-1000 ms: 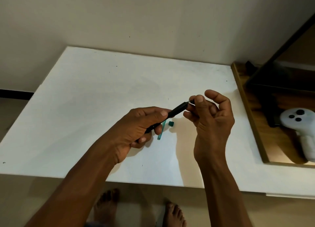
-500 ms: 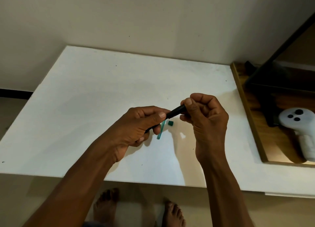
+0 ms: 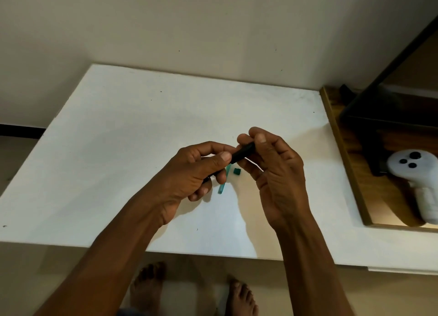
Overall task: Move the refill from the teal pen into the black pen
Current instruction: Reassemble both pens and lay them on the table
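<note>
Black pen held above the white table between both hands: the left hand curls round its lower barrel, and the right hand pinches its upper end. On the table beneath lie the teal pen barrel and, just beside it, a small teal cap. The refill is hidden.

A flat white rectangular bench stands against a plain cream wall in dim warm light, with a brown wooden side surface just beside its right edge, a black skirting strip at far left and pale beige floor below.
</note>
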